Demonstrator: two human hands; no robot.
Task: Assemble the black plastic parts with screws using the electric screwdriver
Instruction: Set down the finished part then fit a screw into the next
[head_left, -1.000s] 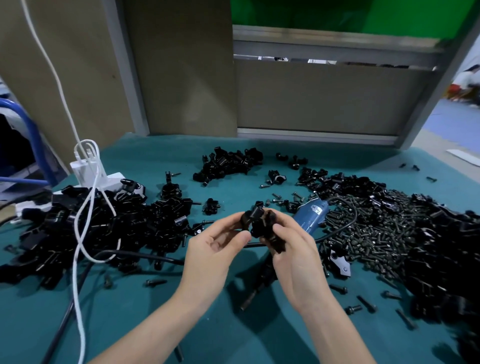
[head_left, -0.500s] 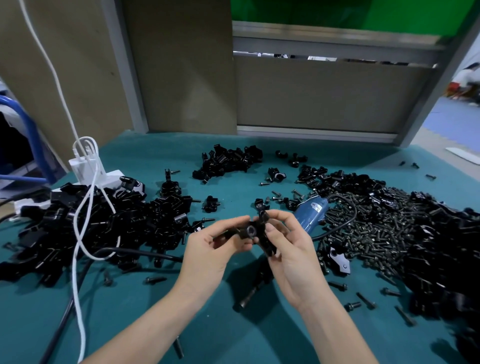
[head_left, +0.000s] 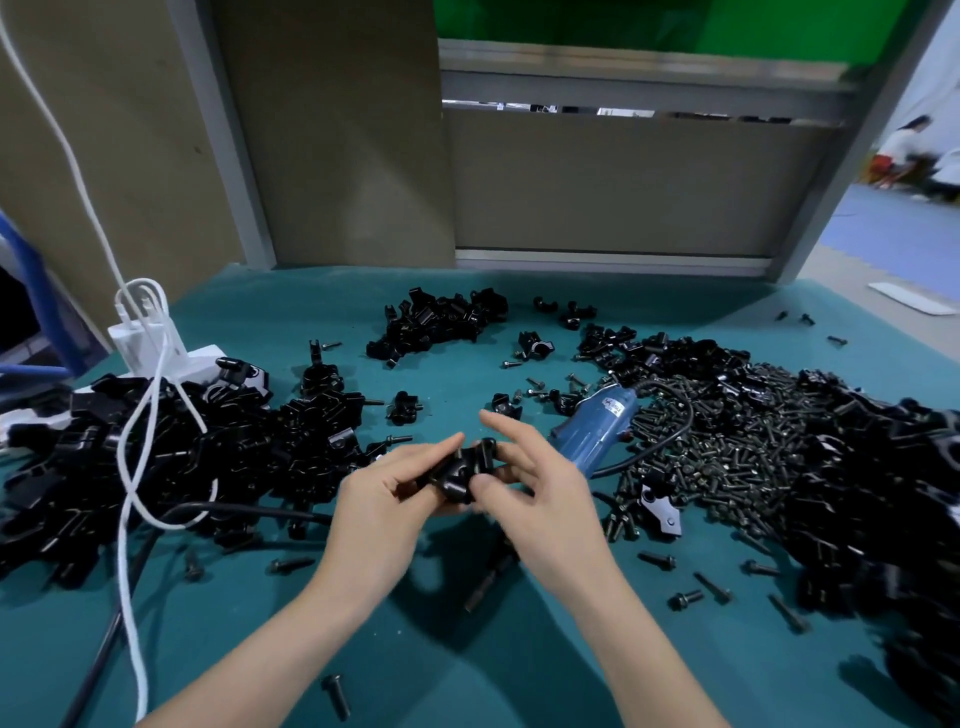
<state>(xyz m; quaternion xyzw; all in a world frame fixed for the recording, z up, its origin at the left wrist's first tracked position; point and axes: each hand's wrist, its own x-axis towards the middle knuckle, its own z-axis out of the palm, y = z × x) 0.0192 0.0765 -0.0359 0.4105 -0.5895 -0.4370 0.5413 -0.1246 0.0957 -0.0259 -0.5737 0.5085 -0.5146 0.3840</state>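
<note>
- Nearest, between the two forearms and closer than the hands, a loose screw (head_left: 335, 693) lies on the green mat (head_left: 467, 654). It looks small, hard and likely to roll, so it is best pinched by the shank just under the head.
- The black plastic part (head_left: 461, 470) is held up between both hands, above the mat. It looks light and rigid, with a glossy, probably slippery skin. Its rounded collar and lugs are the places to grip, leaving the screw hole uncovered. Whether it is one piece or two mated halves is too blurred to tell.
- The left hand (head_left: 384, 514) has its fingers curled, and thumb and forefinger pinch the part's left side.
- The right hand (head_left: 540, 499) presses its thumb on the part's near face with the lower fingers curled behind it. The forefinger sticks out straight above the part and touches nothing.
- Just beyond the right hand's knuckles lies the blue electric screwdriver (head_left: 597, 431), untouched, with its cord looping away to the right. It looks far heavier than the part and should be taken round the barrel.
- To the right of the right hand a heap of screws (head_left: 727, 457) is spread out, with more black parts past it.
- To the left of the left hand is a large pile of parts (head_left: 156, 447), crossed by a white cable (head_left: 136, 483).
- Farthest, straight beyond both hands, is a small cluster of parts (head_left: 441, 322).
</note>
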